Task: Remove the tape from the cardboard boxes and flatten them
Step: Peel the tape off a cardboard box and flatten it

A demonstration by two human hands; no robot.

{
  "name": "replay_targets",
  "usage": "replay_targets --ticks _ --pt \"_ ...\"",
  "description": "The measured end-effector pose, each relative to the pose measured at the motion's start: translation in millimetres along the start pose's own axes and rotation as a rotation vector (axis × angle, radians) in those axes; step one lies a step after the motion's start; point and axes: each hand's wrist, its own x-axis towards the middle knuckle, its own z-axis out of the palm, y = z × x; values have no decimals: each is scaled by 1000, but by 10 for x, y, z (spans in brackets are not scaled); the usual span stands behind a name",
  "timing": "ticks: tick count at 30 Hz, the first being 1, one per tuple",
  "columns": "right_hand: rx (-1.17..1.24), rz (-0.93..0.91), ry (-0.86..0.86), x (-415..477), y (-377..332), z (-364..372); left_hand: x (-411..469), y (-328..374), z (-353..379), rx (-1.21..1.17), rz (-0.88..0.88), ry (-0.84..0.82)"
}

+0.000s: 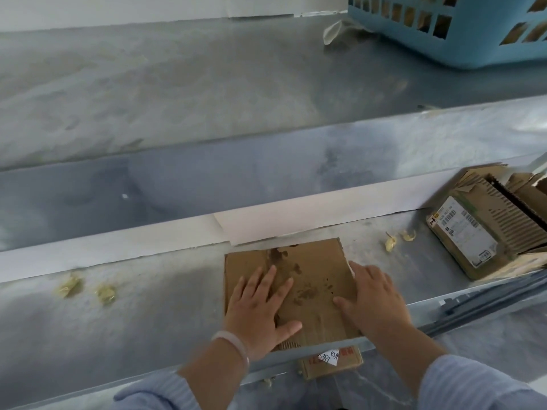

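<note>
Nearest to me, a small cardboard flap (331, 361) with a white handwritten label hangs below the near edge of the grey bench (148, 321). Just above it lies the flattened cardboard box (313, 270), stained dark near its middle, flat on the bench. Both hands press on it with straight, spread fingers, gripping nothing. The left hand (260, 309), a pale bracelet (233, 344) at its wrist, covers the near left part. The right hand (374, 300) lies over the box's right edge, thumb on the cardboard. Left of the box sit crumpled yellowish tape scraps (71, 287), and more scraps (390, 242) lie to the right, slightly farther off. Far right, a stack of boxes (485, 229) shows a shipping label. Farthest, at the upper right, stands a blue basket (461, 39).
</note>
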Motion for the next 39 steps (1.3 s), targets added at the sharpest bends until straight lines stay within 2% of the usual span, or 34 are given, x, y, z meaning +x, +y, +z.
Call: replay_targets --ticks 4,7,15,19,22,27,29,32,34,37,39 --pt "-150 -341 -8 204 -126 50 156 -24 -56 14 -35 26" --pt "-238 -447 -17 392 -248 169 241 -39 -56 15 -53 27" --pt "-271 -466 16 545 -219 390 276 -76 -39 2 -60 60" --pt "-276 -469 19 556 -224 371 262 -71 0 -6 -175 145" --pt "-299 -453 10 550 -222 384 272 -78 17 -21 -230 141" --pt "-290 -451 -24 573 -234 341 279 -109 -20 -37 -221 116" --pt "-271 -479 -30 554 -214 307 223 -98 -30 -20 -218 165" --pt "-239 -506 67 449 -233 331 131 -11 7 9 -215 297" --pt "-226 -505 108 331 -250 378 77 25 79 -18 -214 276" --pt "-284 -514 10 219 -174 470 32 34 215 -23 -185 268" --pt "-283 -512 19 227 -143 490 29 33 232 -15 -188 248"
